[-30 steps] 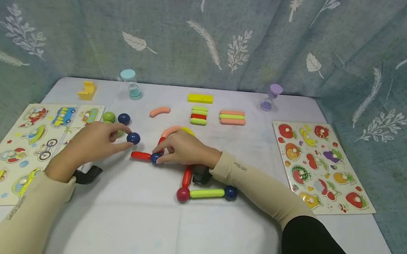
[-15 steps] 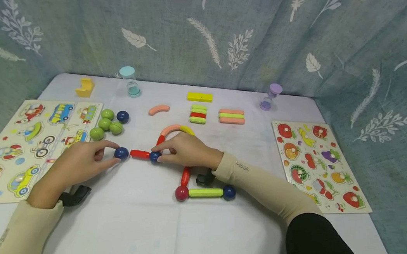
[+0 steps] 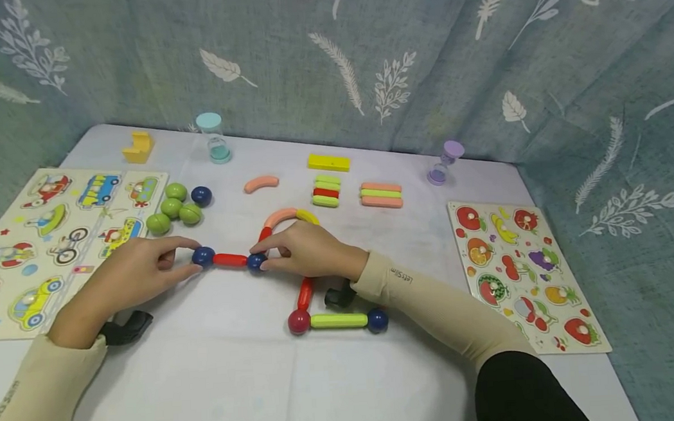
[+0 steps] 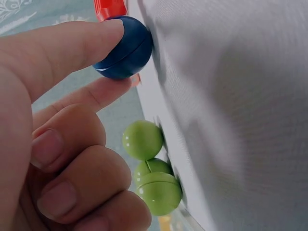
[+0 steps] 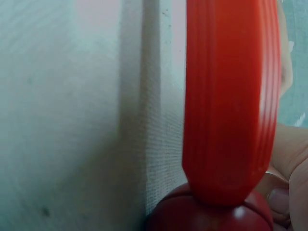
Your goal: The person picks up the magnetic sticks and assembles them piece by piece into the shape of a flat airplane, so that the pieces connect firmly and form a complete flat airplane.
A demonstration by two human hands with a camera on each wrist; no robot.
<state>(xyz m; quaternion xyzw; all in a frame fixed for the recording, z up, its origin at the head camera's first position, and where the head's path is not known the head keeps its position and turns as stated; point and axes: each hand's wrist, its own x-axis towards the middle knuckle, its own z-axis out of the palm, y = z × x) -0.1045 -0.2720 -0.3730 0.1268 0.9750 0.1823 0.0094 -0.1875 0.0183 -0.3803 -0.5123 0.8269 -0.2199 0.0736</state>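
In the head view my left hand (image 3: 138, 274) pinches a dark blue ball (image 3: 203, 256) between thumb and forefinger; its other fingers are curled, as the left wrist view shows. That ball touches the left end of a short red rod (image 3: 230, 260). At the rod's right end is another blue ball (image 3: 256, 262), pinched by my right hand (image 3: 310, 249). A curved run of red, pink (image 3: 279, 216) and yellow (image 3: 307, 216) pieces rises behind the right hand, which hides part of it. Below, a red rod (image 3: 305, 294) meets a dark red ball (image 3: 299, 321).
A green rod (image 3: 339, 321) links the red ball to a blue ball (image 3: 377, 320). Several green balls (image 3: 170, 208) lie left, beside a picture puzzle board (image 3: 44, 254). A fruit board (image 3: 526, 276) lies right. Loose rods (image 3: 381, 195) and two sand timers (image 3: 213, 138) stand farther back.
My left hand has brought its blue ball from near the green balls toward me, then against the red rod's free end. The right hand keeps its pinch, nearly still.
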